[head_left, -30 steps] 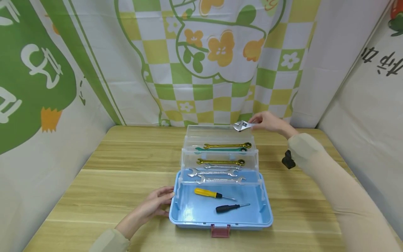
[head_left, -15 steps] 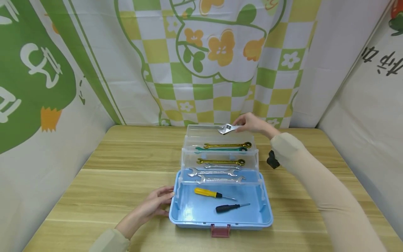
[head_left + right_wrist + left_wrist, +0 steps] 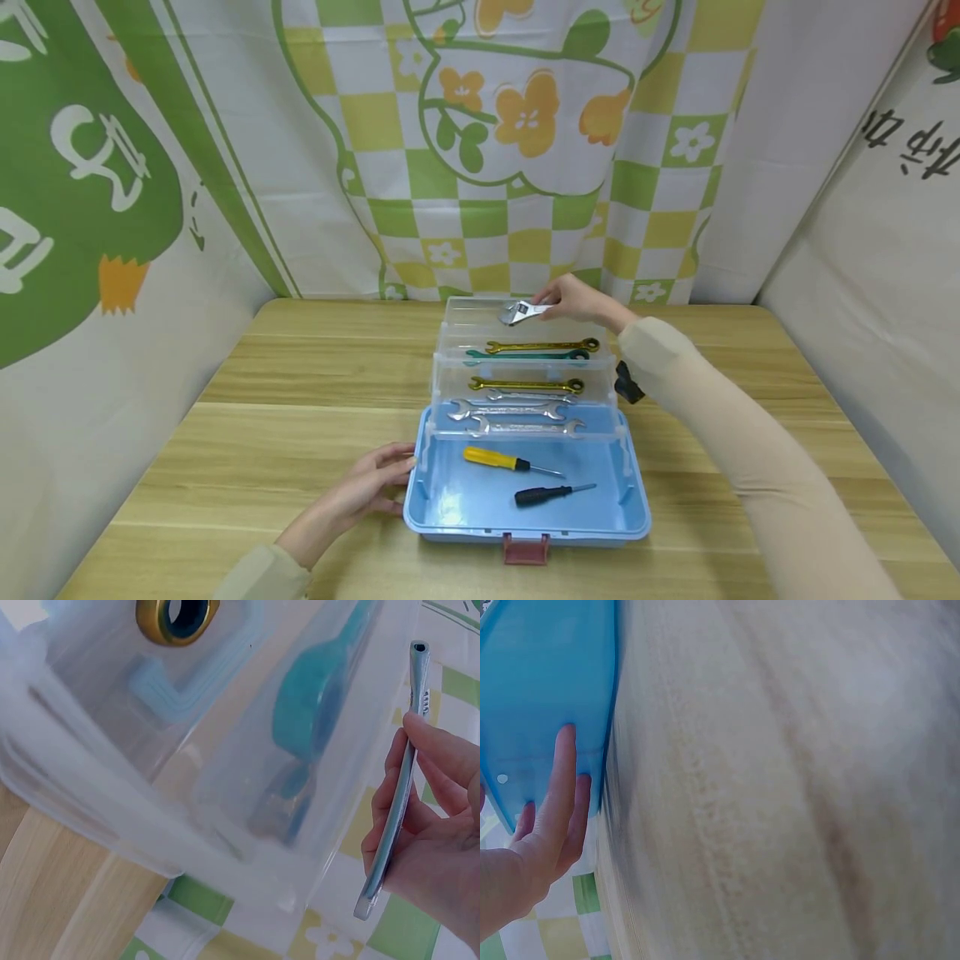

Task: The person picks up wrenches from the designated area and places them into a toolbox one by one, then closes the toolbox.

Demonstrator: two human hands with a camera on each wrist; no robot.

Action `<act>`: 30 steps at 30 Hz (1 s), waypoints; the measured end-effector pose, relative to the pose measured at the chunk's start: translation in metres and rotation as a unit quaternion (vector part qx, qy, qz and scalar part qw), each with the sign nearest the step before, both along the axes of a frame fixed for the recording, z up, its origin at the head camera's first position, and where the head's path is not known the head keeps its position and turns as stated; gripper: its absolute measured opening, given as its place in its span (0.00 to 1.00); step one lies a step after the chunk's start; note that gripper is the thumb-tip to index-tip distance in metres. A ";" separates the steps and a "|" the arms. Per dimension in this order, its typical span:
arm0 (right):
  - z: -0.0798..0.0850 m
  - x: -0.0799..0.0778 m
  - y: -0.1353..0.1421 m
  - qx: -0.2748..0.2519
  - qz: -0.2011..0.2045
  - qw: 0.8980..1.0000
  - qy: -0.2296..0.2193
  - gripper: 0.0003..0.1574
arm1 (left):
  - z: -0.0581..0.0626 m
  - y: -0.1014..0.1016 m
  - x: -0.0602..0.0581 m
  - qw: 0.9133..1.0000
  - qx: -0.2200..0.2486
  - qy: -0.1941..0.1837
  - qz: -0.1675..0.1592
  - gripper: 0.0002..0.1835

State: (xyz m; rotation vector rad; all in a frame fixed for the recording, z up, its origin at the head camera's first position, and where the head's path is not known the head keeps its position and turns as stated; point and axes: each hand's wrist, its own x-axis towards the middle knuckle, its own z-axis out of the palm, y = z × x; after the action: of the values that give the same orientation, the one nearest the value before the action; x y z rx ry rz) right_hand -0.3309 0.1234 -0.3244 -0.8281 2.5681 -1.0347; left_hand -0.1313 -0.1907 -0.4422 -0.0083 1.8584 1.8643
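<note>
My right hand [image 3: 576, 300] pinches a silver adjustable wrench [image 3: 521, 312] by its handle, over the rearmost clear tray of the toolbox. In the right wrist view the wrench [image 3: 395, 802] appears edge-on between thumb and fingers, beside the clear tray wall [image 3: 330, 847]. My left hand [image 3: 369, 482] rests against the left side of the blue toolbox [image 3: 525, 542]; the left wrist view shows its straight fingers [image 3: 561, 772] touching the blue wall [image 3: 547, 682]. Gold wrenches [image 3: 542, 346], a green wrench [image 3: 525, 357] and silver open-end wrenches [image 3: 525, 427] lie in the stepped clear trays.
A yellow screwdriver [image 3: 491, 458] and a black screwdriver [image 3: 542, 497] lie on the toolbox floor. A dark red latch [image 3: 525, 550] hangs at the front. The wooden table [image 3: 300, 400] meets a checked curtain [image 3: 465, 242] behind the box.
My right hand has moved left with the adjustable wrench, from the right rear corner to over the rear tray, slightly lower. My left hand and the toolbox have stayed put.
</note>
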 end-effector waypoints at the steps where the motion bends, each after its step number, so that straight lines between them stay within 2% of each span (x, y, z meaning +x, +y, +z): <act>1: -0.001 0.000 -0.001 0.001 0.005 1.000 0.002 0.16 | 0.000 0.000 0.000 1.000 0.000 0.000 0.000 0.35; 16: 0.000 0.003 -0.011 0.015 0.006 1.000 -0.012 0.17 | 0.001 0.000 0.000 1.000 0.001 -0.001 0.000 0.35; 30: -0.010 -0.003 -0.017 0.029 -0.008 0.999 -0.016 0.16 | 0.002 0.000 0.001 1.000 0.005 -0.002 -0.003 0.35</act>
State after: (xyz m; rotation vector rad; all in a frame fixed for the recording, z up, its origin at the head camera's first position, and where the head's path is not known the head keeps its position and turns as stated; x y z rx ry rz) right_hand -0.3338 0.1059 -0.3345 -0.7721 2.5693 -0.9652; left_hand -0.1306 -0.1908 -0.4405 -0.0040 1.8453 1.8674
